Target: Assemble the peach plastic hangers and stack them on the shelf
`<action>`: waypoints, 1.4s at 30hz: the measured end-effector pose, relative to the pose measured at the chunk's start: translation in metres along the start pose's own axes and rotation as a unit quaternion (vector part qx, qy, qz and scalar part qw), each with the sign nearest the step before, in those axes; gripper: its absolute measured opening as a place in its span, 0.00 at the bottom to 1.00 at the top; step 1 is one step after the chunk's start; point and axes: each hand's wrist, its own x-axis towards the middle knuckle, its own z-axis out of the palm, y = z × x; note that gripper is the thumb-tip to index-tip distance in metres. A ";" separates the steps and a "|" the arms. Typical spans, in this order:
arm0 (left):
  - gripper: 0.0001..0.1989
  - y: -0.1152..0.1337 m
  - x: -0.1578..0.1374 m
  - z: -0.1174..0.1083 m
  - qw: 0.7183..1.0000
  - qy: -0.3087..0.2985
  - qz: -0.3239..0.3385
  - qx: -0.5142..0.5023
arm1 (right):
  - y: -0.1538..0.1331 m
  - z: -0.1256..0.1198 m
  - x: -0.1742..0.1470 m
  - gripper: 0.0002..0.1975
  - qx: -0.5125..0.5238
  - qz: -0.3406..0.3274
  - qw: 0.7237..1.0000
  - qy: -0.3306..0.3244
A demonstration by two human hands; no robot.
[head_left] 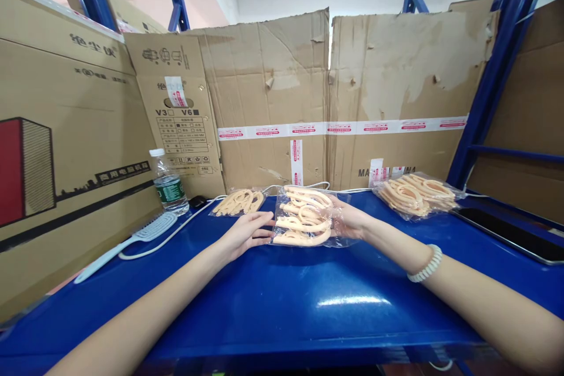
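Note:
A clear plastic bag of beige, curved, rope-like pieces point(304, 224) is held up over the blue shelf, in the middle of the head view. My right hand point(349, 218) grips its right side, with the fingers partly hidden behind the bag and its film. At the bag's left edge is my left hand point(251, 232), its fingers stretched out and a little apart, the tips at or touching the plastic. Behind my left hand lies a flat bag of similar beige pieces point(239, 202). Farther right rests a fuller pile of bagged beige pieces point(416, 194).
On the left are a pale blue hairbrush point(152, 229), a water bottle point(170, 188) and a white cable point(176, 232). A black phone or tablet point(513, 232) lies at the right. Cardboard sheets point(268, 94) wall the back of the blue shelf point(282, 305).

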 end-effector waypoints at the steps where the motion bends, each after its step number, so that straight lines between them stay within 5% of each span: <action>1: 0.20 0.000 -0.001 0.001 1.000 -0.006 0.006 0.008 | 0.002 0.001 0.001 0.34 0.002 -0.003 1.000 -0.007; 8: 0.13 0.001 0.005 -0.006 0.997 0.057 0.044 -0.004 | 0.001 0.002 0.005 0.30 0.013 -0.010 1.000 -0.010; 14: 0.10 0.015 0.027 -0.046 0.980 0.183 0.074 -0.030 | -0.015 -0.016 0.003 0.25 0.016 0.000 1.000 -0.014; 22: 0.06 0.022 0.046 -0.102 0.918 0.373 0.132 -0.027 | -0.022 -0.048 0.013 0.22 -0.033 -0.003 0.999 0.007; 27: 0.13 0.021 0.048 -0.100 0.889 0.415 0.191 0.041 | -0.033 -0.064 0.045 0.27 -0.121 0.045 0.992 -0.012; 30: 0.23 0.021 0.038 -0.088 0.835 0.448 0.285 0.147 | -0.045 -0.062 0.074 0.25 -0.227 0.061 0.970 -0.065; 33: 0.21 0.019 0.024 -0.067 0.703 0.409 0.438 0.383 | -0.057 -0.052 0.102 0.19 -0.410 0.101 0.901 -0.104; 37: 0.16 0.008 0.010 -0.036 0.631 0.182 0.467 0.592 | -0.064 -0.036 0.130 0.17 -0.515 0.103 0.847 -0.078; 42: 0.16 -0.007 0.005 -0.017 0.656 0.099 0.354 0.659 | -0.067 -0.021 0.135 0.23 -0.612 -0.013 0.791 0.009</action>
